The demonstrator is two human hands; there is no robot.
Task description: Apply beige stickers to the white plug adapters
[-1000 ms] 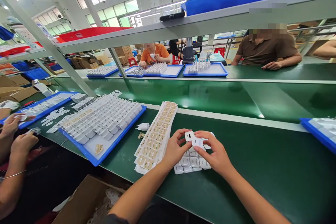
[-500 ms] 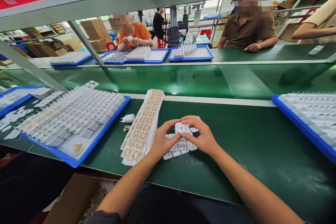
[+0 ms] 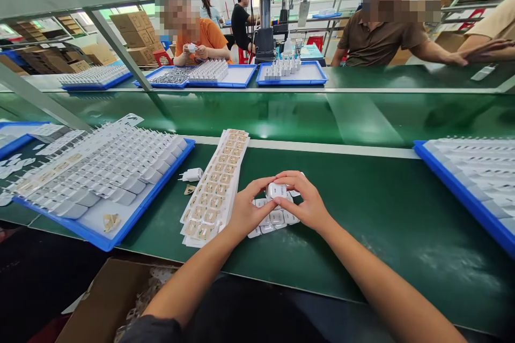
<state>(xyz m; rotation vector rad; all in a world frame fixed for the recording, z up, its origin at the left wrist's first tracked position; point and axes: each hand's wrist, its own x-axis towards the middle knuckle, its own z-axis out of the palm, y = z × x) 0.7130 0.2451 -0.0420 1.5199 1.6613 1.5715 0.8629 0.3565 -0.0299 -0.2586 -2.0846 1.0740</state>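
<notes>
Between my fingertips is a white charger piece (image 3: pixel 277 190), gripped from both sides above the green table. My left hand (image 3: pixel 250 209) pinches its left side, and my right hand (image 3: pixel 304 201) holds its right side. Several similar white pieces (image 3: pixel 276 218) lie in rows under my hands, partly hidden by them. To the left, a stack of white sheets with tan stickers (image 3: pixel 213 193) lies slanted on the table. Beside the sheets are a white plug (image 3: pixel 192 174) and a crumpled tan scrap (image 3: pixel 189 189).
A blue tray (image 3: pixel 151 195) full of white chargers stands at the left, another blue tray (image 3: pixel 462 187) at the right. An open cardboard box (image 3: pixel 94 300) is below the table edge. Across the green conveyor (image 3: pixel 281 118), people sit near more trays.
The view has shifted slightly. The held piece has tilted a little between my fingers. Across the conveyor, the person in brown has stretched an arm to the right.
</notes>
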